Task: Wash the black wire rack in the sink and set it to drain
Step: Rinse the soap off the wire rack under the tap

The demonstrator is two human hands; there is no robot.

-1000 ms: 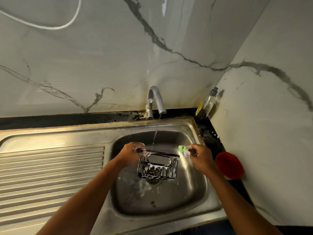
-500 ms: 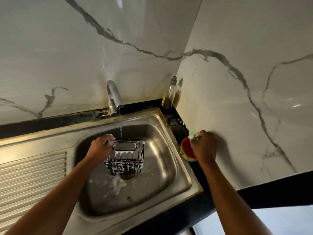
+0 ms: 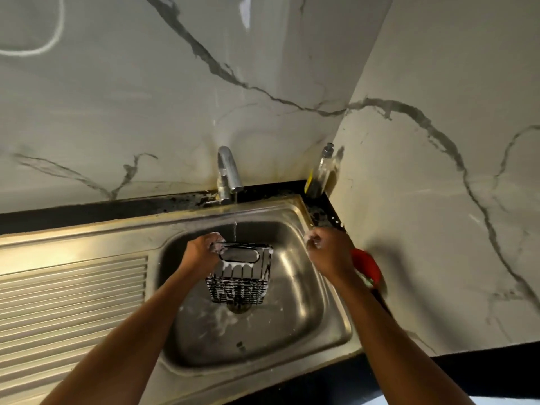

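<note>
Rinsing over the sink: the black wire rack under the tap.
It hangs above the drain, sudsy: probably light, stiff but slippery, so take it by the top rim. Your left hand grips that rim's left corner; your right hand is curled, foamy; whether it holds anything, I cannot tell.
</note>
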